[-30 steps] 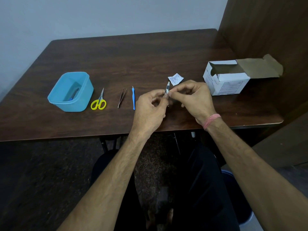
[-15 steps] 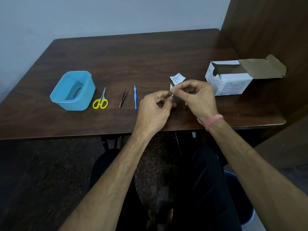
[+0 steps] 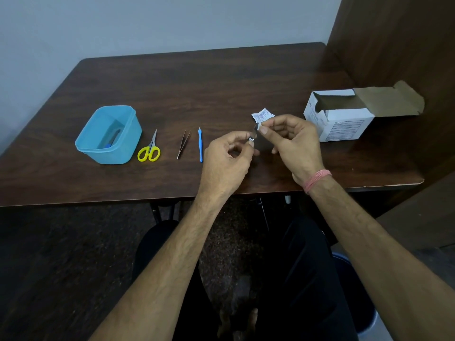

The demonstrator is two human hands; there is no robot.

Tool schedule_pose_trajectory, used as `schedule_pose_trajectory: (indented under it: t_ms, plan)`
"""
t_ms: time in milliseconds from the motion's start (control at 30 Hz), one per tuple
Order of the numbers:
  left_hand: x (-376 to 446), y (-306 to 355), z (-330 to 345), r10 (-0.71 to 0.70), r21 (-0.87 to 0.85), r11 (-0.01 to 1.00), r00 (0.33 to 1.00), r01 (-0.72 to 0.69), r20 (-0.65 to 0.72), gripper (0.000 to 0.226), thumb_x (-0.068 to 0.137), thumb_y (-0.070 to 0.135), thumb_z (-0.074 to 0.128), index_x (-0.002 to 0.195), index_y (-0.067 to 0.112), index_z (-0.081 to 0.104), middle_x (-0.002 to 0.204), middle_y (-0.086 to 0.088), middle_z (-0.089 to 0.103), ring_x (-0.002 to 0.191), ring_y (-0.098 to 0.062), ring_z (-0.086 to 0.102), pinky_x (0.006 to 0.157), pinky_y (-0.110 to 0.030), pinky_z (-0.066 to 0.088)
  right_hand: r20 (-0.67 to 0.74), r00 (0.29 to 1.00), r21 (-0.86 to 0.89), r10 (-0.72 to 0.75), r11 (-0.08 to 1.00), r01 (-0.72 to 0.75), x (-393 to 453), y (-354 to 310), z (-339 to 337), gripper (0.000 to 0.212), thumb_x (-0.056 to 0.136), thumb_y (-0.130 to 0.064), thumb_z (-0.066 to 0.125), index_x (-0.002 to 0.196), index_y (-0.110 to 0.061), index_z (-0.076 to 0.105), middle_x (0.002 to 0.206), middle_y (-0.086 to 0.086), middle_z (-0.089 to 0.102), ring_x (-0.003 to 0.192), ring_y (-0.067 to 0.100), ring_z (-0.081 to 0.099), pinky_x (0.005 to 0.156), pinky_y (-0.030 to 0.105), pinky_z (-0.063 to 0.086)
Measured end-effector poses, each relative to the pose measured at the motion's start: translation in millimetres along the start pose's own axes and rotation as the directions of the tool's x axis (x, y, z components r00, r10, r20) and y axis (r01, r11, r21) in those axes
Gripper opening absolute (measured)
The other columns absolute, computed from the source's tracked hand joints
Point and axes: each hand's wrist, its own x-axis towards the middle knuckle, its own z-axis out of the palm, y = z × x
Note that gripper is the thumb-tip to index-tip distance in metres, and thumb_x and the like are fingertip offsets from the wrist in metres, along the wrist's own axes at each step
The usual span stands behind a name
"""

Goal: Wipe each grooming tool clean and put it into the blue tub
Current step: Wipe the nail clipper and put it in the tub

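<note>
My left hand [image 3: 227,159] pinches a small metal grooming tool [image 3: 252,137] just above the table, near the front middle. My right hand [image 3: 294,141] pinches a small white wipe [image 3: 259,127] against the tool's upper end. To the left lie a blue-handled tool [image 3: 200,144], tweezers [image 3: 183,143] and yellow-handled scissors [image 3: 149,150] in a row. The blue tub [image 3: 86,140] stands at the far left with a blue-handled tool [image 3: 112,140] inside it.
A torn white wipe wrapper [image 3: 264,115] lies just beyond my right hand. An open white cardboard box [image 3: 344,121] lies on its side at the right, by a wooden partition. The dark wooden table [image 3: 197,89] has a wall behind it.
My hands have drawn slightly apart, the right one sliding the wipe up toward the tool's far end. The tools on the table and the tub have not moved.
</note>
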Motion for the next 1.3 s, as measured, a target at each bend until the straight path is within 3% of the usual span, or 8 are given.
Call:
schedule_pose_trajectory:
  t_ms: [200, 333, 433, 600, 700, 967, 1167, 1300]
  plan:
    - [-3.1, 3.4, 1.4, 0.028, -0.03, 0.999, 0.999, -0.03, -0.039, 0.01, 0.11, 0.028, 0.075, 0.116, 0.032, 0.081, 0.09, 0.01, 0.086, 0.065, -0.012, 0.071, 0.061, -0.03, 0.062, 0.079, 0.996, -0.061, -0.042, 0.997, 0.047, -0.9, -1.8, 0.5, 0.015, 0.097, -0.014, 0.085, 0.105, -0.027, 0.084, 0.089, -0.016, 0.08, 0.082, -0.002, 0.067, 0.07, 0.018, 0.053]
    - [-4.1, 4.8, 1.8, 0.017, -0.055, 0.998, 0.998, -0.02, -0.056, 0.011, 0.11, 0.033, 0.076, 0.113, 0.026, 0.084, 0.087, 0.006, 0.084, 0.076, -0.03, 0.079, 0.061, -0.034, 0.063, 0.128, 0.989, -0.066, -0.074, 0.994, 0.083, -2.4, -2.2, 0.8, 0.014, 0.098, -0.011, 0.083, 0.104, -0.024, 0.084, 0.085, -0.025, 0.079, 0.079, -0.007, 0.07, 0.069, 0.009, 0.052]
    - [-3.8, 3.2, 2.7, 0.014, -0.08, 0.997, 0.996, -0.021, -0.088, 0.015, 0.109, 0.036, 0.078, 0.119, 0.025, 0.079, 0.084, 0.004, 0.084, 0.067, -0.025, 0.077, 0.058, -0.028, 0.059, 0.173, 0.981, -0.083, -0.093, 0.991, 0.109, -3.4, -3.4, 0.7, 0.013, 0.099, -0.011, 0.082, 0.106, -0.021, 0.084, 0.085, -0.024, 0.079, 0.079, -0.006, 0.069, 0.071, 0.01, 0.052]
    - [-1.4, -1.4, 1.0, 0.032, -0.131, 0.99, 0.994, -0.045, -0.1, 0.044, 0.106, 0.036, 0.082, 0.142, 0.024, 0.059, 0.081, 0.0, 0.084, 0.055, -0.006, 0.067, 0.056, -0.019, 0.055, 0.254, 0.963, -0.077, -0.089, 0.991, 0.112, -3.1, -5.5, 1.6, 0.013, 0.101, -0.012, 0.08, 0.106, -0.022, 0.086, 0.104, 0.002, 0.085, 0.089, 0.022, 0.074, 0.089, 0.039, 0.059]
    - [-0.1, -3.6, -0.4, 0.036, -0.131, 0.99, 0.996, -0.047, -0.085, 0.044, 0.107, 0.04, 0.081, 0.142, 0.025, 0.059, 0.084, 0.0, 0.085, 0.051, -0.004, 0.064, 0.056, -0.018, 0.054, 0.286, 0.954, -0.077, -0.095, 0.99, 0.121, -2.1, -5.6, 1.4, 0.016, 0.102, -0.013, 0.078, 0.105, -0.026, 0.085, 0.103, 0.0, 0.085, 0.084, 0.008, 0.069, 0.086, 0.03, 0.058]
    - [0.5, -6.6, -0.8, 0.012, -0.142, 0.99, 0.998, -0.02, -0.063, 0.023, 0.112, 0.039, 0.074, 0.128, 0.026, 0.064, 0.088, 0.001, 0.086, 0.048, -0.005, 0.06, 0.05, -0.017, 0.049, 0.264, 0.961, -0.067, -0.083, 0.992, 0.105, -1.1, -6.6, 1.1, 0.026, 0.103, -0.015, 0.077, 0.094, -0.038, 0.082, 0.079, -0.023, 0.073, 0.071, -0.003, 0.056, 0.067, 0.013, 0.047]
    - [-2.0, -3.2, 3.7, 0.008, -0.101, 0.995, 0.994, -0.019, -0.113, 0.022, 0.108, 0.037, 0.077, 0.119, 0.029, 0.061, 0.082, 0.004, 0.084, 0.051, -0.002, 0.064, 0.055, -0.017, 0.053, 0.274, 0.959, -0.057, -0.064, 0.995, 0.083, -1.0, -9.3, -0.9, 0.022, 0.102, -0.014, 0.077, 0.098, -0.034, 0.083, 0.089, -0.019, 0.079, 0.075, -0.003, 0.057, 0.068, 0.012, 0.048]
    - [-2.2, -0.1, 3.9, -0.03, -0.112, 0.994, 0.992, 0.017, -0.12, 0.024, 0.107, 0.039, 0.078, 0.12, 0.029, 0.06, 0.085, 0.003, 0.085, 0.049, -0.004, 0.064, 0.044, -0.021, 0.049, 0.268, 0.962, -0.061, -0.051, 0.996, 0.069, 0.1, -8.2, -1.3, 0.02, 0.101, -0.016, 0.079, 0.097, -0.035, 0.084, 0.088, -0.015, 0.08, 0.073, -0.002, 0.056, 0.067, 0.014, 0.048]
